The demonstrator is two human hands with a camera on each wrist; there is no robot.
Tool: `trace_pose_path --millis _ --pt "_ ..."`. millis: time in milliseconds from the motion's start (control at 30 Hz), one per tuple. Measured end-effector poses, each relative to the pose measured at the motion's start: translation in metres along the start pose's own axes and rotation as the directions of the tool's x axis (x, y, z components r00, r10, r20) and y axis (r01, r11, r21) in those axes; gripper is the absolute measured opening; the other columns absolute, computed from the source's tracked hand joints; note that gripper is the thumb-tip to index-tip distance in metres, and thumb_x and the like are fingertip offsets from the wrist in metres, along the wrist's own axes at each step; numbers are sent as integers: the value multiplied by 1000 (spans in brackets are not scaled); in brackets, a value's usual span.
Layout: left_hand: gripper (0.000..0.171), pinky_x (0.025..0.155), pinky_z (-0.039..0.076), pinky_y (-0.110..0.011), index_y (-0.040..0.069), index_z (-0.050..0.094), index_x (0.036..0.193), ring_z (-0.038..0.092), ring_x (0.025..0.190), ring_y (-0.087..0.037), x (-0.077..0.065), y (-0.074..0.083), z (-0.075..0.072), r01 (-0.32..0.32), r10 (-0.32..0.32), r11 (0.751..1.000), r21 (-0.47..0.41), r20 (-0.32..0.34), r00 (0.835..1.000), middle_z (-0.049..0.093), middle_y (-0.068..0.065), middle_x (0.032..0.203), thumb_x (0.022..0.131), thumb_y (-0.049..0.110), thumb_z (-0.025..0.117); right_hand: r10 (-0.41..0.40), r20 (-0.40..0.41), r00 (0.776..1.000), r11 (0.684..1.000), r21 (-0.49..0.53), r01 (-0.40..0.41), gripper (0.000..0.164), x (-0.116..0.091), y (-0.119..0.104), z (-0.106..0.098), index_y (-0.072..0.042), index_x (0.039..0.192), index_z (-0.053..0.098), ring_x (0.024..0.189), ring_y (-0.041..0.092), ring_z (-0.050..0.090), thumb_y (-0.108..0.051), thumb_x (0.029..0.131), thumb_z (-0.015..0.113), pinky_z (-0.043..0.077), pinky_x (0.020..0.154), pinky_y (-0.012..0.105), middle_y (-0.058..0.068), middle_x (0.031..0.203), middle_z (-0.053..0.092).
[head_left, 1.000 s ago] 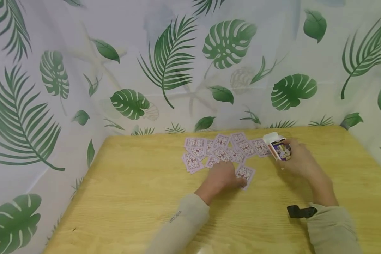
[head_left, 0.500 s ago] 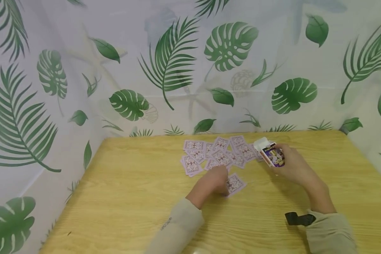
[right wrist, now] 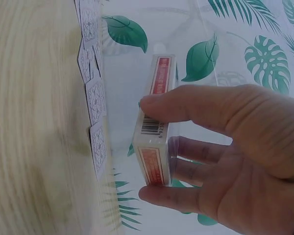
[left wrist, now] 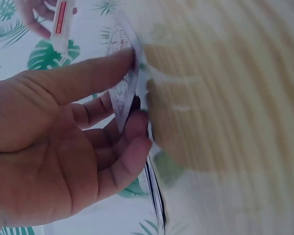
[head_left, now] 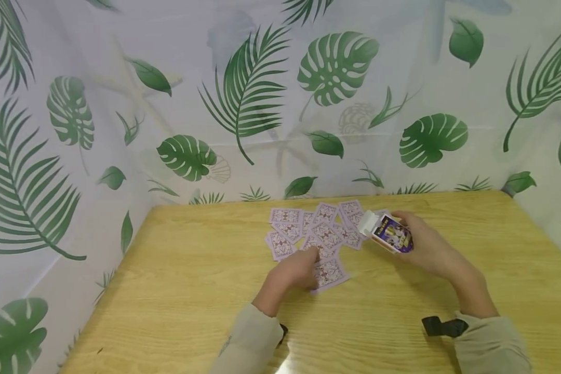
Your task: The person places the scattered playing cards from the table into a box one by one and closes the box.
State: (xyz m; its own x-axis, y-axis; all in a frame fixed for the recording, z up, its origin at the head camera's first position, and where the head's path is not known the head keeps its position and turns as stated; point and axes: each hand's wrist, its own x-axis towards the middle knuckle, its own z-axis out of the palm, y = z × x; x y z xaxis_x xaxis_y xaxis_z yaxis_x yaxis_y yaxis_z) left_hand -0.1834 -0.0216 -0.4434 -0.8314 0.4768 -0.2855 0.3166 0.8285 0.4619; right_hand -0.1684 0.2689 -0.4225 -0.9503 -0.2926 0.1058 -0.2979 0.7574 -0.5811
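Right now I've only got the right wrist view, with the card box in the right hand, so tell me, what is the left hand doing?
Observer: The left hand pinches a playing card with a patterned back.
Operator: Is that one in front of or behind the scattered cards?
Observer: In the head view it lies on their near side.
Operator: And the broad face I can't see on the card box?
Observer: The head view shows a mostly purple picture on it.
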Motion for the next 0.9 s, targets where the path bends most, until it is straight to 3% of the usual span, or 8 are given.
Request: trace_pose_path --millis 133,267,367,467,700,767,900 --pt "25 58 40 -25 9 57 114 48 68 -14 -6 -13 -3 -21 20 997 -75 -16 1000 61 -3 89 91 -1 62 -15 6 1000 1000 14 15 91 1 -3 4 10 148 26 107 42 53 3 73 78 46 90 55 35 127 47" --pt "30 64 45 -28 9 59 121 54 76 -15 -8 -28 -12 -65 54 982 -176 -71 996 64 -6 100 93 -1 57 -25 6 1000 1000 14 25 95 2 -6 10 10 149 24 106 40 51 3 72 78 47 89 53 34 126 46" --pt "28 69 48 -30 7 60 122 59 83 -18 -11 -37 -23 -100 64 951 -294 -131 989 65 -8 102 93 3 61 -37 15 999 999 7 37 94 2 -8 14 12 148 24 109 43 49 3 72 79 45 92 57 36 130 43" --pt "24 64 51 -30 4 60 117 63 76 -23 -17 -44 -34 -147 67 901 -409 -202 977 64 -6 90 93 7 65 -50 37 998 999 -3 51 91 3 -14 18 12 147 27 114 45 47 1 73 78 43 95 60 37 135 40" --pt "23 67 57 -52 3 59 121 67 73 -46 -27 -48 -48 -281 105 776 -565 -323 940 61 -13 85 99 10 61 -97 72 993 995 -26 99 84 4 -32 24 7 146 33 113 40 50 2 75 77 47 91 53 32 135 43" --pt "24 65 58 -49 6 60 123 66 71 -47 -29 -46 -50 -308 116 762 -570 -348 930 58 -13 85 100 12 59 -102 78 992 994 -33 105 85 4 -37 25 5 147 33 115 41 50 2 76 78 47 92 54 32 137 42" --pt "25 53 53 -32 11 61 126 62 65 -44 -31 -41 -52 -348 133 762 -546 -393 910 53 -11 86 102 15 57 -117 83 990 992 -46 121 86 3 -47 27 2 148 35 113 41 53 2 74 79 49 90 54 31 136 43"
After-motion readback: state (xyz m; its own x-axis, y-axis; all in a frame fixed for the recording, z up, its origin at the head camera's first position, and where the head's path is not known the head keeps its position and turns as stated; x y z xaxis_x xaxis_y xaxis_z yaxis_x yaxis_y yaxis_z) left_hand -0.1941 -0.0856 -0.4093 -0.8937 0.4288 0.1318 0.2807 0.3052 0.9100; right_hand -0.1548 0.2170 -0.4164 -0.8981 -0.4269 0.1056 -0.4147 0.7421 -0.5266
